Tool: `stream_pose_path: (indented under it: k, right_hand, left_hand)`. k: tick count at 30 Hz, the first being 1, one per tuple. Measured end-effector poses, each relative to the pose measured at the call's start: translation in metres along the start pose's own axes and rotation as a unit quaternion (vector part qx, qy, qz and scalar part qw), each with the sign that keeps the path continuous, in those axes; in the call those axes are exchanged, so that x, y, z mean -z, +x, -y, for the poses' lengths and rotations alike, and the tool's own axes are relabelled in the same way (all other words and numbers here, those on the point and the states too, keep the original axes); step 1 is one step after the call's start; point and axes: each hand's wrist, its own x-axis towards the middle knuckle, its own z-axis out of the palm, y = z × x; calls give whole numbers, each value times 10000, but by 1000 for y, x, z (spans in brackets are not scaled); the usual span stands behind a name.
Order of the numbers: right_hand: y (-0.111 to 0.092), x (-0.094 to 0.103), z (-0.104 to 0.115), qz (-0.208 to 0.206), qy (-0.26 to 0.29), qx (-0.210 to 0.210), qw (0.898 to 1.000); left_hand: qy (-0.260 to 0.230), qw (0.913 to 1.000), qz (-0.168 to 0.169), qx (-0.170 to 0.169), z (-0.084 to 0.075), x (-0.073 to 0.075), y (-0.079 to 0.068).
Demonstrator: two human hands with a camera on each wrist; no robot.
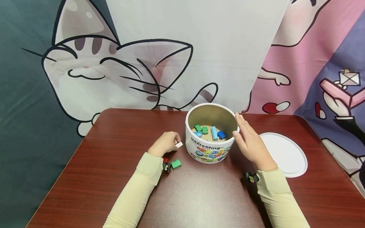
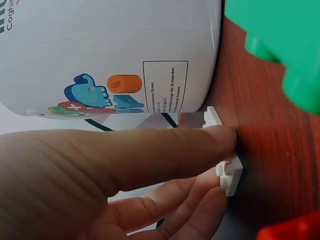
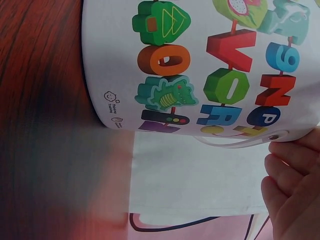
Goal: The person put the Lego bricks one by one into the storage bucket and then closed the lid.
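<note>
My left hand (image 1: 164, 144) pinches a white toy brick (image 2: 230, 175) between thumb and fingers, low over the table just left of a white bucket (image 1: 190, 142). Part of the brick is covered by the thumb in the left wrist view. Near that wrist lie a green brick (image 1: 176, 164) and a red brick (image 1: 165, 160), the red one mostly hidden by the hand and its wrist camera. With fingers straight, my right hand (image 1: 252, 145) rests against the bucket's right side at the rim. Inside the bucket are several green and blue bricks (image 1: 214, 133).
A round white lid (image 1: 288, 155) lies on the brown table (image 1: 199, 196), right of the right hand. The bucket has a white handle (image 3: 235, 144) on its outer side. Behind the table hangs a cloth with cartoon cats (image 1: 85, 91).
</note>
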Motion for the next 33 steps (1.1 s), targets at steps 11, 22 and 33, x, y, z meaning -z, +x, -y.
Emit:
stream_pose_path:
  k: [11, 22, 33]
  right_hand:
    - [-3, 1, -1, -14, 34, -10, 10000]
    - [-3, 0, -2, -14, 32, 8, 10000]
    - [-1, 0, -1, -11, 27, 77, 10000]
  left_hand:
    - [-7, 9998, 88, -200, 1, -1, 1]
    - [-262, 9992, 90, -295, 2, 2, 0]
    - [-1752, 9839, -87, -331, 14, 18, -1]
